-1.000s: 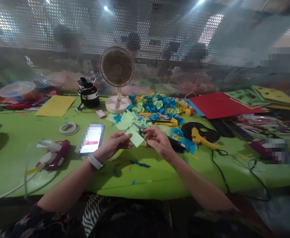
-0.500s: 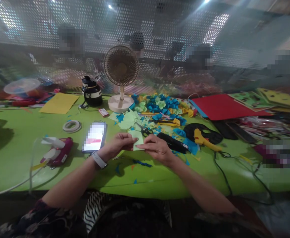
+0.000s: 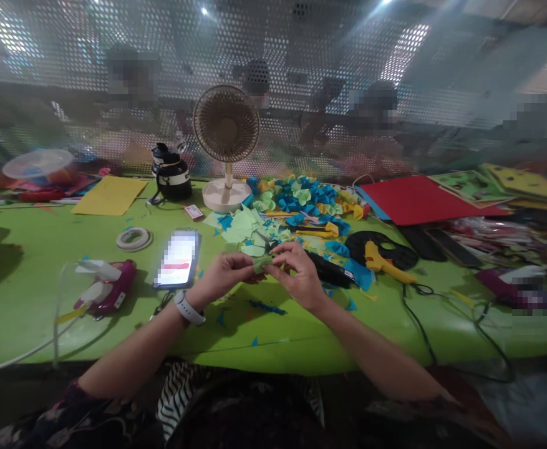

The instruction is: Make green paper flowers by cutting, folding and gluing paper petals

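Observation:
A small piece of light green paper is pinched between my two hands above the table, partly hidden by the fingers. My left hand, with a pale watch on its wrist, grips its left side. Fingers and thumb of my right hand close on its right side. Just behind the hands lies a heap of cut light green paper. Black scissors are mostly covered by my right hand. To the right of that hand is a long black object, perhaps a stapler.
Folded paper flowers are piled beyond the hands, near a yellow cutter. A fan stands behind. On the left are a phone, a tape roll and a power strip; on the right, a yellow glue gun.
The green paper, flat and square before, now looks folded or gathered smaller. My right hand has shifted up, its fingers more bent around the paper. My left hand keeps its hold.

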### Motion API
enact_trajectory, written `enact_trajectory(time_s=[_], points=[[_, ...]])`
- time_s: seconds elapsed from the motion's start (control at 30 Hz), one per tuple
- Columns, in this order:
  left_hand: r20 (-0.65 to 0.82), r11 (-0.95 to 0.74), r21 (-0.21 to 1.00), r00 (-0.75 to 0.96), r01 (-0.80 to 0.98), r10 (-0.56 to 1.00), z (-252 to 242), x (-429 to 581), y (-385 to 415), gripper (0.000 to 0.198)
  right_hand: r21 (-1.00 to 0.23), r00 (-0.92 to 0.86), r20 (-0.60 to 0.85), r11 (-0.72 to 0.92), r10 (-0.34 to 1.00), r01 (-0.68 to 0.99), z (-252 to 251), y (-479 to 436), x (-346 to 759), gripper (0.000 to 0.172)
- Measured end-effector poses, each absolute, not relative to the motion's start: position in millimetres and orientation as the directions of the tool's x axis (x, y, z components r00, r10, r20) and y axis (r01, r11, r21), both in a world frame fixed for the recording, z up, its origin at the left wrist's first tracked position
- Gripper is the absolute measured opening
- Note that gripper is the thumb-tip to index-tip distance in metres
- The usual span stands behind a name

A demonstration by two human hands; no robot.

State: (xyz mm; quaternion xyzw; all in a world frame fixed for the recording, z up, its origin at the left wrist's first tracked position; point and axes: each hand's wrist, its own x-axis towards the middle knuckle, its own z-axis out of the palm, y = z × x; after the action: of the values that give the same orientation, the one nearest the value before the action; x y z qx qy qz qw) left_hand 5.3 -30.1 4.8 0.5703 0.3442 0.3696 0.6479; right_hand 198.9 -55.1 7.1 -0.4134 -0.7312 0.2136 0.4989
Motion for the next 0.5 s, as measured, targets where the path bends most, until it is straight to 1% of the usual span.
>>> enact_trajectory(time_s=[0.1, 0.17, 0.33, 0.5], points=[[-0.011, 0.065, 0.994, 0.511, -0.087, 0.860, 6.7, 4.5, -32.0, 0.030, -0.797, -0.173, 0.460, 0.491, 0.871, 0.351, 6.3, -53.7, 198.4, 0.028], [-0.010, 0.073, 0.992, 0.525, -0.100, 0.851, 8.0, 3.4, -32.7, 0.029, -0.818, -0.170, 0.435, 0.467, 0.884, 0.336, 5.2, -52.0, 199.0, 0.027], [-0.010, 0.081, 0.991, 0.543, -0.107, 0.840, 10.1, 3.1, -33.7, 0.031, -0.840, -0.167, 0.423, 0.454, 0.891, 0.296, 2.6, -50.4, 200.0, 0.024], [-0.017, 0.072, 0.993, 0.512, -0.089, 0.859, 9.1, 7.1, -34.7, 0.033, -0.822, -0.154, 0.440, 0.466, 0.884, 0.327, 1.6, -50.6, 199.5, 0.026]])
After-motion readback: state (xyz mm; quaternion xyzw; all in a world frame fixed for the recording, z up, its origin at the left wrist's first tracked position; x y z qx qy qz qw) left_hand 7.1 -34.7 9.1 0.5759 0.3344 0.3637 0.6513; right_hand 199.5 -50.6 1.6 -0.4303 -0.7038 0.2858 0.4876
